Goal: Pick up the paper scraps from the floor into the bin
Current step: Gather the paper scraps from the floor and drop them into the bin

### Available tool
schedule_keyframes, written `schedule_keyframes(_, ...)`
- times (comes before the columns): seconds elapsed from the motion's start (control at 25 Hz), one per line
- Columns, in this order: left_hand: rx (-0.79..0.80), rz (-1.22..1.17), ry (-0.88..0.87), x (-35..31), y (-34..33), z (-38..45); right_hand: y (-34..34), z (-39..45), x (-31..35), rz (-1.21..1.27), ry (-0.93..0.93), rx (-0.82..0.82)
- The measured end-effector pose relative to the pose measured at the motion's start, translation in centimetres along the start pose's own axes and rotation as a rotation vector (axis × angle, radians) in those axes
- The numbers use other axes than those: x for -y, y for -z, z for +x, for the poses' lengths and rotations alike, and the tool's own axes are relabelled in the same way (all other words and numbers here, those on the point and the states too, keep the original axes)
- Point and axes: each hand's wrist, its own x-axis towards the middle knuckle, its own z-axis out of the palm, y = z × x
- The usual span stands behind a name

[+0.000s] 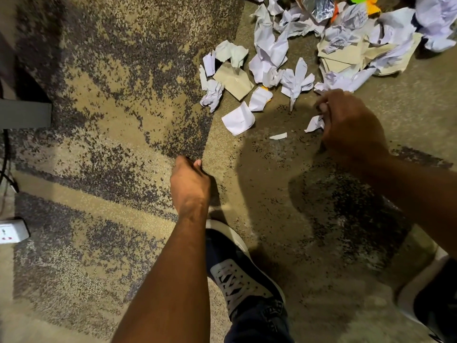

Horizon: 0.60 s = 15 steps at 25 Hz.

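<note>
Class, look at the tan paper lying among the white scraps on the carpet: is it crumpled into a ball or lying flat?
Lying flat. The tan paper shows a smooth, straight-edged face on the carpet, unlike the crumpled white scrap beside it.

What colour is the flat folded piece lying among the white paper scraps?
The folded piece is beige, like cardboard or kraft paper; the head view shows it.
</note>
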Motion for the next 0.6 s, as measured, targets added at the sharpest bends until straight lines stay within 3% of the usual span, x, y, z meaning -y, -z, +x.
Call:
schedule_keyframes(0.12, -0.108, -0.067, -0.07, 0.5, 0.2, -0.8, -0.4, -0.6, -1.1, 0.028, -0.195, 0.068)
schedule_keyframes(0.2, -0.177, -0.16, -0.016, 1.2, 0.2, -1.3, -0.8, -1.1, -1.2, 0.028, -0.209, 0.115)
schedule_keyframes(0.32, -0.138, -0.194, 0.13, 2.2, -0.1, -1.4, -1.6, -1.6, -0.8, 0.003, -0.035, 0.176)
schedule_keyframes(0.44, -0.082, -0.075, 0.041, 2.6, -0.4, -0.9, -2.2, -1.4, -0.1, -0.012, 0.174, 0.204)
schedule_keyframes(0.6, -0.037, -0.031, -0.012, 2.5, 0.3, -0.7, -2.1, -1.3, 0.0, -0.016, 0.303, 0.208)
